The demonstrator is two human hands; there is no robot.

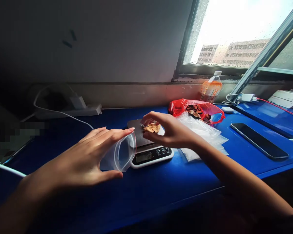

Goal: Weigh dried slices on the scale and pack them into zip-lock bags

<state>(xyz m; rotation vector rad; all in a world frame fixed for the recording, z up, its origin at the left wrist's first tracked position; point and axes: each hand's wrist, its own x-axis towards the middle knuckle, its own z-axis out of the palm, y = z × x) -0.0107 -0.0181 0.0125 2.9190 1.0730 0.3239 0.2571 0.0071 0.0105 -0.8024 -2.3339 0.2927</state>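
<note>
My left hand (pixel 92 156) holds a clear zip bag (pixel 125 152), its round mouth spread between fingers and thumb and facing the scale. At the kitchen scale (pixel 139 130), my right hand (pixel 171 130) curls its fingers and thumb around a tan, rough dried peel-like piece (pixel 151 128) just over the metal platform. Whether that piece still touches the platform is hard to see. Digits glow on the scale's display (pixel 144 157), too faint to read surely. Behind my right hand, a red plastic bag (pixel 179 106) lies open with dark brown dried pieces (pixel 197 112) inside.
Several flat clear zip bags (pixel 205 135) lie fanned out right of the scale. A phone (pixel 258 140) rests near the right edge of the blue table (pixel 107 204). By the window stands an orange drink bottle (pixel 211 87). A power strip (pixel 88 111) with white cables sits along the wall.
</note>
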